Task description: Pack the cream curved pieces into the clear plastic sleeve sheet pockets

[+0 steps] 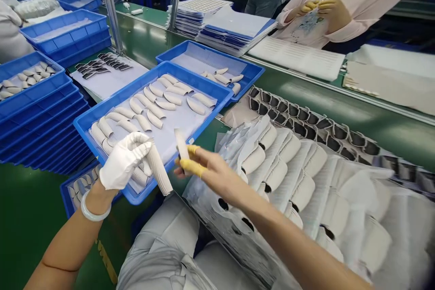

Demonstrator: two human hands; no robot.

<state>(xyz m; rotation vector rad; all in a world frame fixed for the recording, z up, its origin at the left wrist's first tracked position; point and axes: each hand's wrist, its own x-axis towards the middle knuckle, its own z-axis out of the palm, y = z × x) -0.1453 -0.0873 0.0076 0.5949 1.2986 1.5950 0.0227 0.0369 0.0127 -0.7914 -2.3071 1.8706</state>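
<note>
Head view: a green conveyor table (pixel 340 108) fills the frame. From 3 to 5 o'clock lies one overlapping spread of clear-bagged white shells (pixel 306 181), too many to count. At 9 o'clock is one tall stack of blue trays (pixel 41 122). At the centre sits one central blue tray (pixel 119 96) holding roughly two dozen loose cream shells in rows. Touching it at 1 o'clock is a second blue tray (pixel 253 72) with about six.

Two hands work at the central tray's near edge. The left hand (pixel 123 161), in a white glove, is closed around the upper end of one long cream shell (pixel 161 172). This shell slants down toward 5 o'clock over the tray's rim. The right hand (pixel 210 174) is bare except for two yellow finger cots. It pinches one short cream shell (pixel 181 144) upright at its fingertips, just beside the left hand at its 3 o'clock.

Both held shells are plain, matte, curved and off-white. A pale bangle (pixel 91 210) circles the left wrist.

At 1 o'clock, across the table, a co-worker's hands (pixel 322 11) also wear yellow cots.
</note>
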